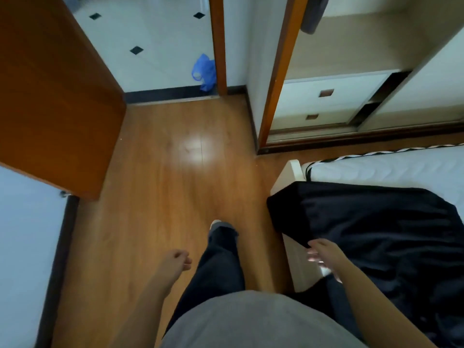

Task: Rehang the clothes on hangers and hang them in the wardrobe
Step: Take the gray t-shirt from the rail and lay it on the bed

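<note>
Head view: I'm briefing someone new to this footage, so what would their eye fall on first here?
A black garment sprawls over the near corner of the white mattress at lower right, the right hand open beside its edge. The left hand hangs empty over the wooden floor; a blue plastic bag lies on the tiles, top centre.

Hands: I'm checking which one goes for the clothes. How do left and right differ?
The left hand has loosely curled fingers; the right hand has straighter ones. The left hand hangs over the wooden floor; the right hand is beside the black garment on the bed. Both hold nothing.
</note>
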Motion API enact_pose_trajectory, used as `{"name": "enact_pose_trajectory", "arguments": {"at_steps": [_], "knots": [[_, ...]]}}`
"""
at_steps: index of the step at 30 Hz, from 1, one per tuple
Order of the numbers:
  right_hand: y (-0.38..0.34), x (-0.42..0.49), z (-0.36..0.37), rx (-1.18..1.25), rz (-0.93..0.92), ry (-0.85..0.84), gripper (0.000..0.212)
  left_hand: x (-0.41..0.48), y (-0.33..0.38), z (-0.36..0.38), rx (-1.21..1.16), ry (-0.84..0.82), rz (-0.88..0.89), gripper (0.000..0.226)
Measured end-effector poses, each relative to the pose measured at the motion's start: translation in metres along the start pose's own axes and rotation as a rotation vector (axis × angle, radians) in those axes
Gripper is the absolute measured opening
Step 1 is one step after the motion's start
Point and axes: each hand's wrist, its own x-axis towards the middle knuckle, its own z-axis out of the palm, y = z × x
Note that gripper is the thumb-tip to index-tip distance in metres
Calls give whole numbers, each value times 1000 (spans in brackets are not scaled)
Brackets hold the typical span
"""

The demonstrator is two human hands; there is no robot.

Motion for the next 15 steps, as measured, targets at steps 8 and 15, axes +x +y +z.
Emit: {"name": "enact_pose_trajectory", "arguments": {"at_steps": [8,15], "knots": [[-151,51,-19,148,24,135,20,111,227,-22,454,-158,341,24],[-281,78,-70,294,-200,268,18,111,434,45,559,-229,775,17]]}}
